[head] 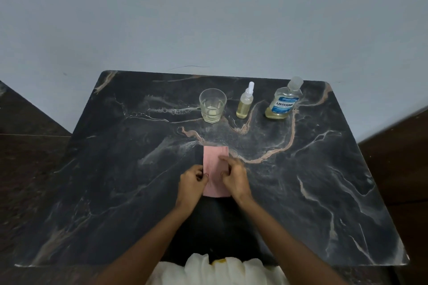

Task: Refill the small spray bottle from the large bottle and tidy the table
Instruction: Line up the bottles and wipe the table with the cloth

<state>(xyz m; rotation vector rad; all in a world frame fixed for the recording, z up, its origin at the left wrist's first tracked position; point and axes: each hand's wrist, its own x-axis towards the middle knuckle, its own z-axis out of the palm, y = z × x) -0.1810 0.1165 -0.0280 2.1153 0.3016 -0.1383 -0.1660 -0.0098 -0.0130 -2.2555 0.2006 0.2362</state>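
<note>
The spray bottle (245, 104) stands upright toward the far edge of the dark marble table (115, 169), at about twelve o'clock from the hands, its white nozzle on and pale yellow liquid filling most of it. Just beside it at nine o'clock sits a clear glass (212, 105) with a little liquid in the bottom; at three o'clock, a bit farther off, stands the large bottle (284, 102), cap on, blue label facing out, with yellowish liquid low in it. None of the three touch. Nearer the person, well apart from that row, a pink cloth (215, 164) lies flat as a narrow folded strip running from twelve to six o'clock. The left hand (193, 184) pinches the cloth's left edge between thumb and fingers. The right hand (235, 178) lies on the cloth's right side, fingers curled and pressing down on it. Both forearms reach in from six o'clock over a white garment (217, 271).
</note>
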